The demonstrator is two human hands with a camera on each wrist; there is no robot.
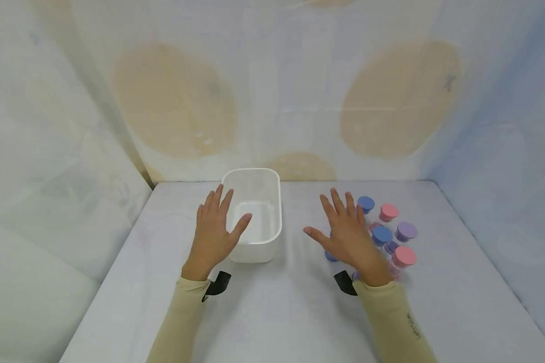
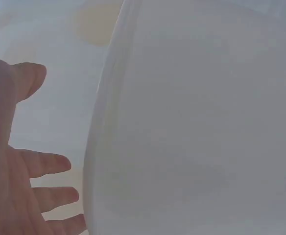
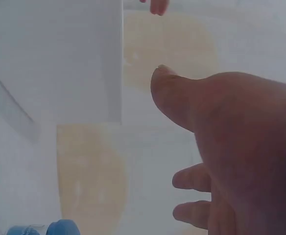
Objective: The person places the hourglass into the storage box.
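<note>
Head view shows both hands held flat above the white table (image 1: 272, 312), palms down, fingers straight and spread, holding nothing. The left hand (image 1: 214, 229) hangs at the left wall of the white bin (image 1: 254, 176); its thumb reaches over the bin's rim, while the fingertips point toward the back wall. The right hand (image 1: 348, 236) hangs over the left edge of a cluster of small jars. Just beyond its fingertips stands a blue-lidded jar (image 1: 366, 203); to the right of its fingers are a pink-lidded jar (image 1: 388, 212), a second blue-lidded jar (image 1: 382, 235) and a purple-lidded jar (image 1: 406, 231). Another pink-lidded jar (image 1: 404, 256) sits beside the wrist.
</note>
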